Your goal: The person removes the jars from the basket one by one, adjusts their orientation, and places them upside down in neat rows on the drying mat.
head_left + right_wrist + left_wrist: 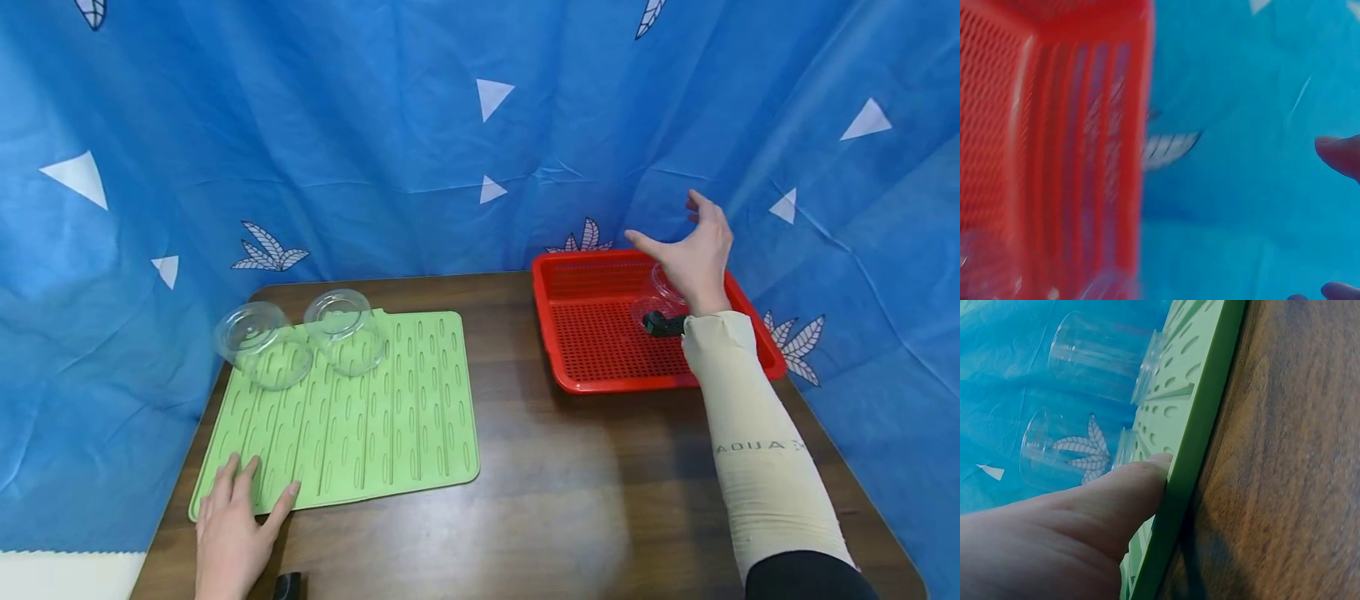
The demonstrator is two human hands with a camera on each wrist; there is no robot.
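My right hand (697,250) is raised over the red plastic basket (558,350), thumb and fingers spread apart and holding nothing. Partly hidden behind that hand and wrist, clear plastic jars (985,269) sit inside the basket; how many is hard to tell. My left hand (234,529) rests on the front left corner of a green ridged mat (405,417), with its thumb (1138,481) touching the mat's edge. Toward the mat's back left stand two clear jars, a left one (273,358) and a right one (358,346), both with their rimmed ends down.
Everything stands on a brown wooden table (525,500). A blue patterned curtain (420,125) hangs close behind the mat and basket and along both sides. Bare tabletop lies between the mat and the basket. A black strap piece (287,586) shows beside my left wrist.
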